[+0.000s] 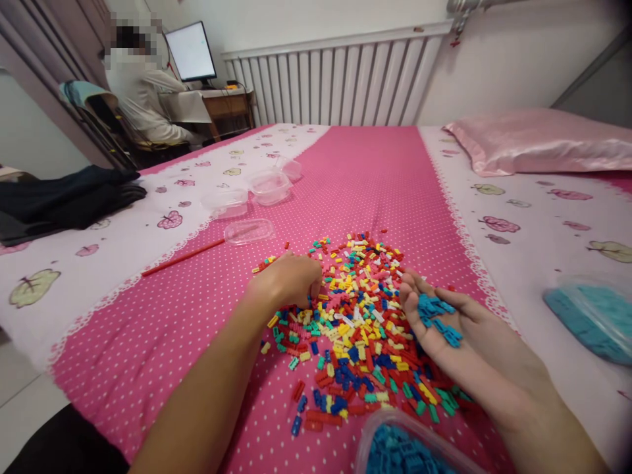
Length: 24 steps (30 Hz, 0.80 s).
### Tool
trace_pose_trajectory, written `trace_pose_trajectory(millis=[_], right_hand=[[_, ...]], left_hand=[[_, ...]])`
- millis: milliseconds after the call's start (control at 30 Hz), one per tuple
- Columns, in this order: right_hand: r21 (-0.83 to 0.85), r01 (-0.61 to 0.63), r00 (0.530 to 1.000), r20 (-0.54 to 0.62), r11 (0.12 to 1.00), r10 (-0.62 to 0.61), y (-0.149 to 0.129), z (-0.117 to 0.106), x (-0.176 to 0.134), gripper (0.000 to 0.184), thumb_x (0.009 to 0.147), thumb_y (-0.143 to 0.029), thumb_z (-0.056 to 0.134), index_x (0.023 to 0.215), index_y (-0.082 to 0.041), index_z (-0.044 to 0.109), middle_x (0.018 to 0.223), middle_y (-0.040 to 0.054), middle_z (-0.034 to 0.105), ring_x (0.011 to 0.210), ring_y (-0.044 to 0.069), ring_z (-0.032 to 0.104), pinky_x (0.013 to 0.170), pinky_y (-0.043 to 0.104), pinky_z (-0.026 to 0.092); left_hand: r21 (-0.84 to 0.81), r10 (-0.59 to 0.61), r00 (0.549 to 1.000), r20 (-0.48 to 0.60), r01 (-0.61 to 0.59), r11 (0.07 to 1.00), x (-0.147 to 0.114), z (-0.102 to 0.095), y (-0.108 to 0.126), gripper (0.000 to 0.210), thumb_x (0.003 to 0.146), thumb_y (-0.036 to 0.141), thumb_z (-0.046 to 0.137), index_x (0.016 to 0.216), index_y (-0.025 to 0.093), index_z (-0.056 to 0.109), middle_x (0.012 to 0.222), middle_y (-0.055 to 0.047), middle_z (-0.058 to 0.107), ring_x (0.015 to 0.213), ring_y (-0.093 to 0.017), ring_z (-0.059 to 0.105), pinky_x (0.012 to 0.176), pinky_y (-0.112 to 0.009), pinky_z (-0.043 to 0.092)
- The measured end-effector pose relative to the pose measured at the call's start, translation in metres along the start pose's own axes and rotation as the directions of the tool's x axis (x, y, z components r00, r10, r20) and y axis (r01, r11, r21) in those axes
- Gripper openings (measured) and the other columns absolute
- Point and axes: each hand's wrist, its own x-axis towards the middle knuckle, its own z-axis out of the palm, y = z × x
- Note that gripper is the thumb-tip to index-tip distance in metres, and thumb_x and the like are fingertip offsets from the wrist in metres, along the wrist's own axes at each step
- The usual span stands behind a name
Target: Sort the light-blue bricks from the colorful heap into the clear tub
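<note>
A loose pile of small toy building bricks (pixel 363 316) in red, yellow, green, blue, pink and white is spread over the pink bedspread. My left hand (pixel 289 280) reaches down into the pile's left side with its fingers curled together; the fingertips are mostly hidden, so anything between them is out of sight. Palm up, my right hand (pixel 469 336) cups several light-blue bricks (pixel 437 316) just right of the pile. At the bottom edge, partly cut off, a clear plastic tub (pixel 364 442) holds more blue bricks.
Another clear tub (pixel 587 322) with light-blue pieces sits at right. Clear containers (pixel 269 187), a lid (pixel 249 232) and a red stick (pixel 182 258) lie beyond the pile. Dark clothing (pixel 69 197) is at left, a pillow (pixel 538 141) far right. A person (pixel 143 99) sits at a desk.
</note>
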Motion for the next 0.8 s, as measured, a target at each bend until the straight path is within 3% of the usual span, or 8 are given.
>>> trace_pose_trajectory(millis=[333,533,667,800], right_hand=[[-0.004,0.001,1.0,-0.003,1.0,-0.001,0.0,-0.001,0.002,0.037,0.099,-0.01,0.033,0.112,-0.012,0.068,0.081,0.0099,0.074,0.073,0.02,0.075,0.061,0.028,0.066],[-0.044,0.039,0.999,-0.015,0.998,-0.039,0.001,0.001,0.0,0.036,0.098,-0.009,0.033,0.111,-0.011,0.067,0.087,0.0116,0.075,0.074,0.019,0.076,0.062,0.027,0.065],[-0.05,0.032,0.999,0.002,0.998,-0.032,0.001,0.001,0.0,0.037,0.097,-0.008,0.032,0.112,-0.011,0.066,0.087,0.0118,0.075,0.074,0.019,0.075,0.063,0.027,0.065],[-0.054,0.03,0.999,-0.01,0.998,-0.03,0.001,0.002,-0.001,0.039,0.098,-0.008,0.031,0.115,-0.01,0.066,0.085,0.0116,0.075,0.071,0.019,0.075,0.061,0.027,0.065]], left_hand=[[-0.066,0.028,0.996,-0.091,-0.034,0.997,-0.001,-0.009,-0.006,0.016,0.074,0.017,0.071,0.086,0.025,0.079,0.081,0.003,0.076,0.071,-0.012,0.065,0.061,-0.022,0.036],[-0.132,0.056,0.998,0.022,-0.053,0.99,-0.005,-0.007,-0.007,0.017,0.068,0.016,0.075,0.082,0.025,0.078,0.081,0.005,0.077,0.075,-0.012,0.067,0.072,-0.023,0.04],[-0.065,0.056,0.998,0.012,-0.055,0.996,0.0,0.0,0.0,0.014,0.067,0.018,0.077,0.079,0.024,0.077,0.078,0.004,0.077,0.076,-0.016,0.067,0.089,-0.033,0.039],[-0.067,0.075,0.997,0.024,-0.073,0.995,0.004,0.002,0.003,0.009,0.07,0.021,0.076,0.078,0.024,0.077,0.078,0.003,0.077,0.076,-0.015,0.066,0.09,-0.033,0.037]])
